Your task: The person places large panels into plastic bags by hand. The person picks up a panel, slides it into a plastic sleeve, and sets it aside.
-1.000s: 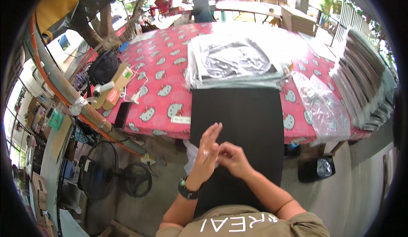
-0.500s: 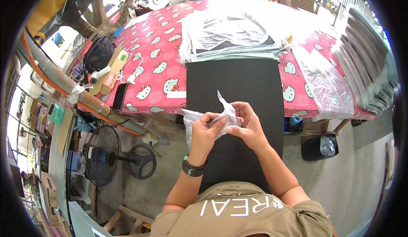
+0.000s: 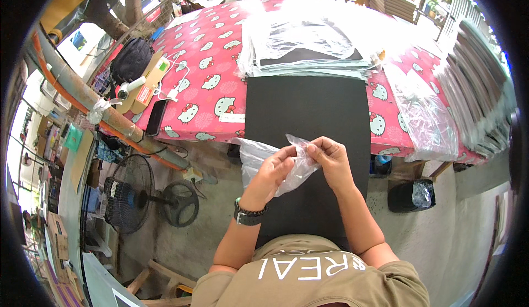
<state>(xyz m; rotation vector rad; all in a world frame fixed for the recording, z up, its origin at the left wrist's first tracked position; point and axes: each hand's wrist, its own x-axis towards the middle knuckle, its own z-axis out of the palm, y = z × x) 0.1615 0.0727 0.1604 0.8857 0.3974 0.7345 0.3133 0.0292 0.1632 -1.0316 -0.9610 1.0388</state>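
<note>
Over the black board [image 3: 306,106], your left hand [image 3: 274,171] and right hand [image 3: 333,160] both pinch the plastic [image 3: 298,175], apparently to hold its edge spread.

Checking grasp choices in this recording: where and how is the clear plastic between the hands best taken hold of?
Probably by its upper edge, near the peaked corner, pinched between thumb and fingertip from the right, where the right hand is. The clear plastic looks thin and limp, and that corner sticks up free; the left hand could steady the wrinkled part trailing left.
</note>
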